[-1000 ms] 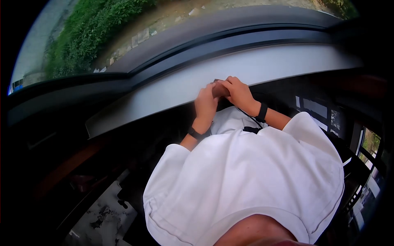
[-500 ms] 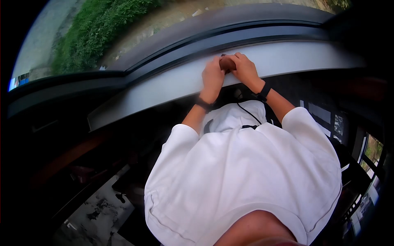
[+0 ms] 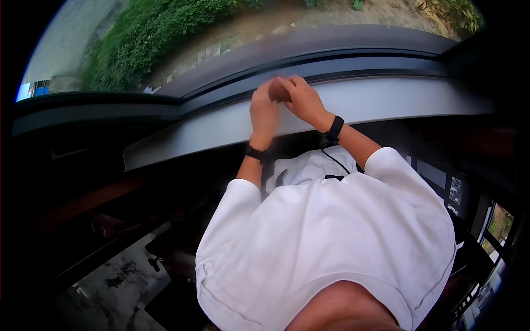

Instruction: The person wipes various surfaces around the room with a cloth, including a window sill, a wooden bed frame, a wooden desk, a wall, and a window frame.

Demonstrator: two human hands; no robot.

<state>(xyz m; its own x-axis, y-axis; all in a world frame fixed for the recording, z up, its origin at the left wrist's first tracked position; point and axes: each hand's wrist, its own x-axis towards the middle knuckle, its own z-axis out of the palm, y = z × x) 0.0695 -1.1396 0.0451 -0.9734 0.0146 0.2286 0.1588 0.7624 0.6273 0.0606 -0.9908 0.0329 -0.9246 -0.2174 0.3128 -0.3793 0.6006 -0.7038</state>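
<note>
A small, smooth brown rounded object (image 3: 280, 91) sits between my hands above the white window sill; its exact kind does not show. My left hand (image 3: 264, 112) is closed around its left side, somewhat blurred. From the other side my right hand (image 3: 305, 102) grips it, fingers bent over the top. Much of the object is covered by the fingers. Each wrist wears a black band, the left band (image 3: 255, 153) and the right band (image 3: 334, 129).
The white sill (image 3: 386, 99) runs across in front of me, with a dark window frame (image 3: 353, 62) along its far side. Outside are green bushes (image 3: 149, 38) and bare ground. A marbled surface (image 3: 118, 281) shows at the lower left.
Both hands have shifted left along the sill, still holding the brown object. The view has tilted a little, showing more of the outside.
</note>
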